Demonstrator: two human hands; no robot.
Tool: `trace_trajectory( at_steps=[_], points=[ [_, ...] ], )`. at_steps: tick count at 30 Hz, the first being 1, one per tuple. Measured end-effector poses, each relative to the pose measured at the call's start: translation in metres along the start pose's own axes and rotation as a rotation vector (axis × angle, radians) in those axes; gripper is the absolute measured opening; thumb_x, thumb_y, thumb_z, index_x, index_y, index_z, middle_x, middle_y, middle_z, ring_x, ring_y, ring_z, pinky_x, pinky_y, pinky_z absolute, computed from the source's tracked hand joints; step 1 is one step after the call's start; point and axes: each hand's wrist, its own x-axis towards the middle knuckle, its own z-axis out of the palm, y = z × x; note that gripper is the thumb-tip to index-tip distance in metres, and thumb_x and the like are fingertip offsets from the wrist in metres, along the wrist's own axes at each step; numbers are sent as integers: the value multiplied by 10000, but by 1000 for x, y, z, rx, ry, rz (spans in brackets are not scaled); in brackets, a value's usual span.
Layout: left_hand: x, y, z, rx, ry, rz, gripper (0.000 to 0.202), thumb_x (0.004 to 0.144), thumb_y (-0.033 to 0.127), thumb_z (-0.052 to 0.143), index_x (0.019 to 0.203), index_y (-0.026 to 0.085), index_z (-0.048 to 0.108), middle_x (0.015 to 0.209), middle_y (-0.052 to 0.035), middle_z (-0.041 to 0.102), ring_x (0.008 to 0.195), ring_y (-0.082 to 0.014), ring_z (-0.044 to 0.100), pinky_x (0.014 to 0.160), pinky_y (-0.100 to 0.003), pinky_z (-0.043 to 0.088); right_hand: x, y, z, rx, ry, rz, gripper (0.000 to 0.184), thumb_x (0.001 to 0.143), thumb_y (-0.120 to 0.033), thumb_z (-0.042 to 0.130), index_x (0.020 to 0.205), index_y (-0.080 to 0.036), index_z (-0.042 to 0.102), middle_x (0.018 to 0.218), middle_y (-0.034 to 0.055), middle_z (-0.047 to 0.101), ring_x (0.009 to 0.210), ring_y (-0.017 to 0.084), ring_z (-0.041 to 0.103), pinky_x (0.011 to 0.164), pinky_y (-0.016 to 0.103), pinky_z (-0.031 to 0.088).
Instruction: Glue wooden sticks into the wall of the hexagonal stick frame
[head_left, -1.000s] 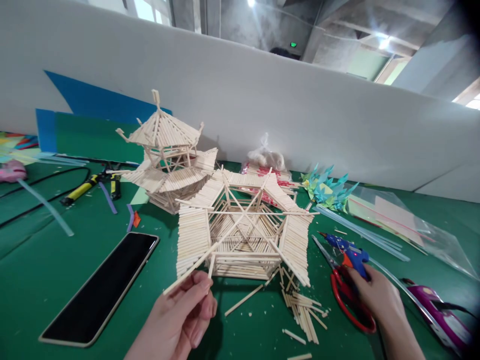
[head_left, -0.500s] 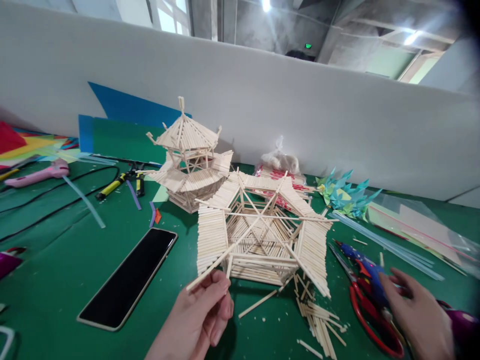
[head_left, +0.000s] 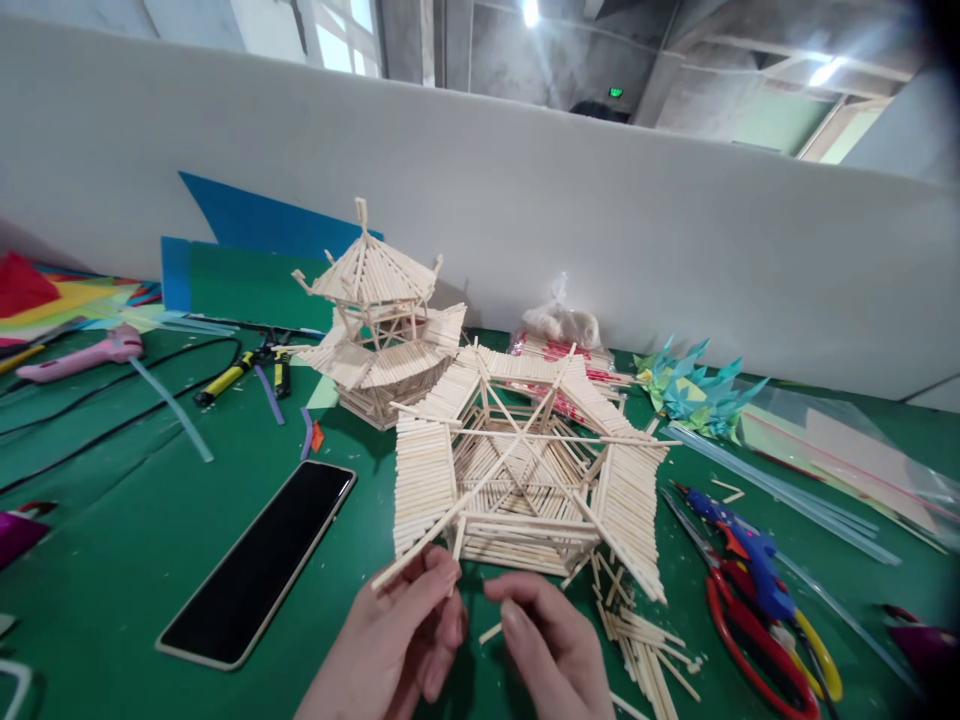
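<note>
My left hand (head_left: 412, 625) is closed in a pinch on a thin wooden stick (head_left: 457, 540) at the front left corner of the stick pavilion model (head_left: 424, 470). A longer roof stick (head_left: 420, 548) of the model passes just over those fingers. My right hand (head_left: 551, 640) hovers beside it, curled with thumb and forefinger apart, and no object shows between them. A loose stick (head_left: 490, 633) lies on the green table, partly hidden by the right hand. Several cut sticks (head_left: 641, 640) lie in a pile to its right.
A finished-looking pagoda (head_left: 375, 340) of sticks stands behind. The phone (head_left: 259, 560) lies left. Red-handled scissors (head_left: 750, 640) and a blue glue gun (head_left: 742, 540) lie right, near clear glue sticks (head_left: 787, 490). Pliers (head_left: 225, 380) and a pink glue gun (head_left: 82, 360) lie far left.
My right hand has moved left from the blue glue gun and scissors to beside my left hand, uncovering those tools. My left hand keeps its pinch in nearly the same place.
</note>
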Motion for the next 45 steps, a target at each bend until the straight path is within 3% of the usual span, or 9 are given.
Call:
trace_trajectory(
  at_steps=[3, 7, 13, 21, 27, 33, 45],
  points=[
    [0, -1, -2, 6, 9, -4, 184, 668, 315, 642, 618, 163, 551, 385, 43, 512, 286, -36, 356, 312, -145, 270, 18, -1, 12, 308, -154, 222, 292, 670, -443, 640, 745, -161, 647, 428, -87, 359, 368, 30, 210, 355, 161, 149],
    [-1, -1, -2, 17, 31, 4, 211, 667, 341, 642, 611, 160, 549, 390, 43, 509, 289, -32, 361, 310, -136, 270, 26, -2, 23, 506, -141, 336, 279, 638, -421, 684, 678, -152, 627, 373, -122, 273, 355, 16, 140, 346, 152, 110],
    [-1, 2, -1, 20, 28, 18, 203, 674, 316, 634, 570, 165, 548, 373, 44, 509, 268, -34, 375, 322, -153, 295, 27, -6, 34, 577, -132, 351, 253, 646, -380, 694, 628, -138, 621, 380, -106, 337, 345, 5, 152, 337, 140, 107],
    [-1, 2, 2, 3, -9, 39, 231, 682, 283, 626, 510, 150, 548, 356, 41, 501, 262, -33, 384, 308, -141, 293, 27, -2, 39, 550, -60, 329, 252, 639, -375, 695, 660, -128, 652, 419, -40, 535, 317, 11, 339, 335, 117, 236],
    [-1, 3, 1, 23, 19, 36, 208, 660, 293, 644, 540, 149, 554, 375, 34, 507, 274, -41, 389, 285, -129, 292, 26, -1, 41, 563, -59, 315, 248, 646, -369, 690, 646, -126, 640, 427, -19, 567, 310, 28, 390, 330, 124, 272],
    [-2, 3, 2, 31, 31, 40, 190, 668, 288, 639, 560, 156, 556, 373, 36, 502, 278, -44, 383, 286, -130, 291, 27, -3, 41, 557, -50, 313, 274, 624, -388, 699, 628, -121, 637, 365, -40, 509, 291, 24, 339, 313, 124, 215],
    [-2, 3, 3, 51, 37, 43, 215, 669, 301, 632, 536, 156, 546, 368, 37, 495, 270, -44, 373, 302, -142, 304, 27, -3, 41, 542, -33, 333, 289, 621, -391, 701, 618, -115, 616, 421, -27, 536, 329, 26, 358, 348, 134, 231]
  ],
)
